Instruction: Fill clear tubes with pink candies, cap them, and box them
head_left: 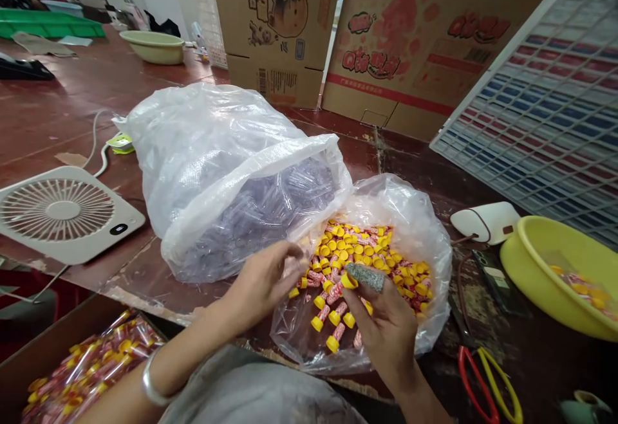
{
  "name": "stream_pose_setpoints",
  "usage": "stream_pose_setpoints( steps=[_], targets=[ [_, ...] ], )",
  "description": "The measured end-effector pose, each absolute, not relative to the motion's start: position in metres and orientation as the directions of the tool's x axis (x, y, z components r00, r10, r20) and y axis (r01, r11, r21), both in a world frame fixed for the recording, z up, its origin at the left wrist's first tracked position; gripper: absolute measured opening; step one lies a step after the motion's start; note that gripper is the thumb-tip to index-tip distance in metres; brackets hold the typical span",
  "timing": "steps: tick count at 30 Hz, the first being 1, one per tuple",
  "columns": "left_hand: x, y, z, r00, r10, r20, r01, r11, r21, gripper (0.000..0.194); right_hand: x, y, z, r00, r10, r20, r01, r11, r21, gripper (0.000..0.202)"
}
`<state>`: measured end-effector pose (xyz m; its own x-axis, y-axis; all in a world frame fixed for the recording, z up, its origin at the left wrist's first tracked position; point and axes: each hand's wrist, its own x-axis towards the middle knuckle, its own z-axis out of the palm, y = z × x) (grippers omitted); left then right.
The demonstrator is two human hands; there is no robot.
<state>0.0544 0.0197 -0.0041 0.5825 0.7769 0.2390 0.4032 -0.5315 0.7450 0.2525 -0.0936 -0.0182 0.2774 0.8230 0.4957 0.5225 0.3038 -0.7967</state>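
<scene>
My right hand (389,314), its index finger wrapped in grey, pinches a small yellow-capped piece (349,280) with a red-and-white body. Below it, several similar yellow-capped pieces (340,244) lie in an open clear plastic bag (415,205). My left hand (265,282) is closed, fingers curled and thumb close to them, between that bag and a large white sack (217,115). What its fingertips hold, if anything, is too blurred to make out. Inside the sack's open mouth are clear plastic tubes (290,199).
A white fan (62,212) lies at left. Below it, a box holds filled tubes with yellow ends (96,372). At right are a yellow basin (535,269), red-and-yellow-handled scissors (487,385) and a white grid rack (541,109). Cardboard boxes (396,102) stand behind.
</scene>
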Motion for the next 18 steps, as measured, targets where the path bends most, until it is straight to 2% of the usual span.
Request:
stream_pose_setpoints(
  steps=[2, 4, 8, 9, 11, 13, 14, 18],
  targets=[
    [0.054, -0.002, 0.004, 0.62, 0.78, 0.082, 0.239, -0.287, 0.928, 0.019, 0.244, -0.087, -0.009, 0.255, 0.814, 0.521, 0.545, 0.324, -0.773, 0.025],
    [0.055, -0.017, 0.009, 0.65, 0.76, -0.02, 0.082, -0.044, 0.996, 0.021, 0.237, -0.082, 0.001, 0.192, 0.825, 0.531, 0.574, 0.344, -0.743, 0.026],
    [0.059, -0.025, 0.009, 0.646, 0.753, -0.122, -0.132, 0.268, 0.954, 0.028, 0.234, -0.081, 0.013, -0.014, 0.849, 0.528, 0.604, 0.429, -0.672, 0.022],
    [0.06, -0.024, 0.008, 0.641, 0.754, -0.142, -0.167, 0.317, 0.933, 0.03, 0.235, -0.082, 0.014, -0.083, 0.855, 0.512, 0.616, 0.447, -0.648, 0.026],
    [0.061, -0.022, 0.007, 0.633, 0.754, -0.177, -0.218, 0.393, 0.893, 0.032, 0.236, -0.084, 0.012, -0.191, 0.84, 0.507, 0.675, 0.488, -0.554, 0.048],
    [0.064, -0.022, 0.006, 0.632, 0.747, -0.206, -0.254, 0.451, 0.856, 0.033, 0.234, -0.084, 0.006, -0.223, 0.799, 0.559, 0.752, 0.506, -0.423, 0.068],
    [0.066, -0.024, 0.005, 0.632, 0.744, -0.217, -0.267, 0.472, 0.84, 0.033, 0.232, -0.083, 0.002, -0.218, 0.77, 0.6, 0.78, 0.507, -0.366, 0.07],
    [0.078, -0.03, 0.002, 0.66, 0.717, -0.224, -0.301, 0.526, 0.796, 0.034, 0.222, -0.078, -0.008, -0.167, 0.687, 0.707, 0.824, 0.491, -0.283, 0.058]
  ],
)
